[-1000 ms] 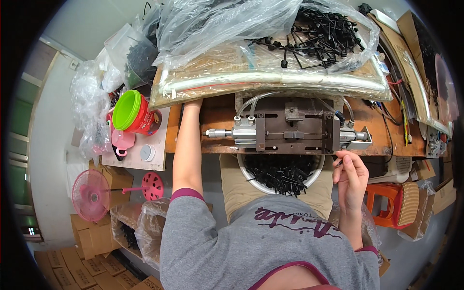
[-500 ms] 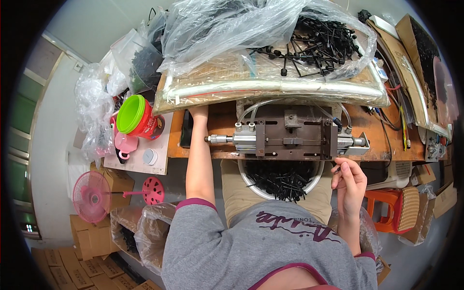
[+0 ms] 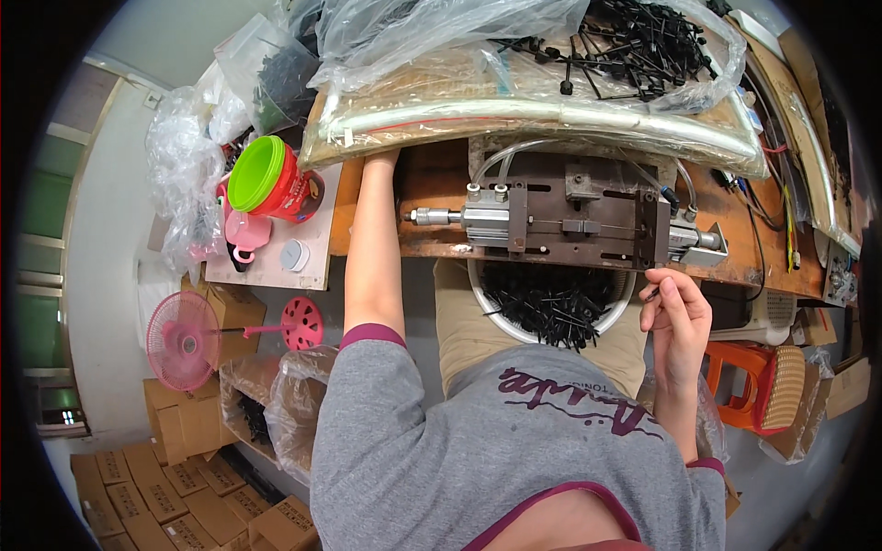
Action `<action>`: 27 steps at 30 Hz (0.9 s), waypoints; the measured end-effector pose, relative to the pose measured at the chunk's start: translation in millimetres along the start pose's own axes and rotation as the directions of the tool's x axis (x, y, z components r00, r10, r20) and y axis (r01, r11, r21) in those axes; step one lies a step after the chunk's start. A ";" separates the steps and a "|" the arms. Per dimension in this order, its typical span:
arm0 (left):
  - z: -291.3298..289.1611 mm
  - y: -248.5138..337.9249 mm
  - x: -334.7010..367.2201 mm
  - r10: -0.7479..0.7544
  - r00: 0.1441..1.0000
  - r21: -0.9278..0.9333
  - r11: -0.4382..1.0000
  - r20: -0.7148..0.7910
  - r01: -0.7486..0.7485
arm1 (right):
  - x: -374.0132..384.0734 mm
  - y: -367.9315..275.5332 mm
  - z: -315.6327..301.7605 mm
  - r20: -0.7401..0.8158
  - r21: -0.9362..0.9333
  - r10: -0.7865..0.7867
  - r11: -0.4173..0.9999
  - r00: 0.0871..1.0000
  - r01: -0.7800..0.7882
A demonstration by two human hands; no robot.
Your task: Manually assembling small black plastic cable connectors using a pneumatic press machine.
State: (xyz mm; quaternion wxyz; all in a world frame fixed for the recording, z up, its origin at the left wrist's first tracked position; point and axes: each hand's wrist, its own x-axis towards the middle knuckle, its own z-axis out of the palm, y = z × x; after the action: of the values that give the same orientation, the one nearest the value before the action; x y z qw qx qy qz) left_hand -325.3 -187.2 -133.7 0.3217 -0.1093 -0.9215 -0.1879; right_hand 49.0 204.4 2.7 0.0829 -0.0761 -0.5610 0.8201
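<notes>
A metal clamping fixture (image 3: 588,220) with a pneumatic cylinder at each end sits at the front of the wooden bench. My left forearm reaches forward past its left end, and my left hand (image 3: 380,160) goes in under the plastic-wrapped cardboard tray (image 3: 551,115); its fingers are hidden there. Just off the fixture's front right corner, my right hand (image 3: 676,308) is raised with its fingertips pinched together. A small dark piece (image 3: 653,294) shows between thumb and fingers, too small to name. Below the bench edge, a white basin (image 3: 611,328) at my lap holds many black stemmed plastic parts (image 3: 551,308).
More black stemmed parts (image 3: 634,46) lie heaped on the tray beside clear plastic sheeting (image 3: 441,41). To the left stand a red bucket with a green inside (image 3: 294,193), a pink cup (image 3: 248,235) and a pink fan (image 3: 184,342). An orange stool (image 3: 735,376) is at the right.
The whole view has shifted, so the bench sits higher and slightly to the right. My left arm remains stretched under the tray, and my right hand keeps its pinch near the fixture's corner.
</notes>
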 end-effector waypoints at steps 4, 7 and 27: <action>7.8 0.2 -19.1 -0.031 0.999 -0.037 0.999 -0.041 0.029 | -2.5 -1.5 -5.0 -0.041 -0.006 -0.015 1.000 0.999 0.015; 10.0 1.2 -27.7 -0.051 0.996 -0.037 0.998 -0.067 0.049 | -1.3 -1.3 -8.1 -0.057 -0.004 -0.009 1.000 0.998 0.009; -228.1 147.7 -114.8 -0.398 0.829 -0.816 0.266 0.392 0.514 | 18.6 21.4 12.6 0.036 -0.034 0.059 0.998 0.998 -0.058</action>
State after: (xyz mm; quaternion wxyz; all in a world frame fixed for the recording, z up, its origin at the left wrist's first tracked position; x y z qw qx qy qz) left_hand -63.5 -157.7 -0.9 0.0932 -0.0040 -0.6801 -0.7272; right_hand 27.0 189.5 -13.4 0.0473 -0.0788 -0.5735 0.8140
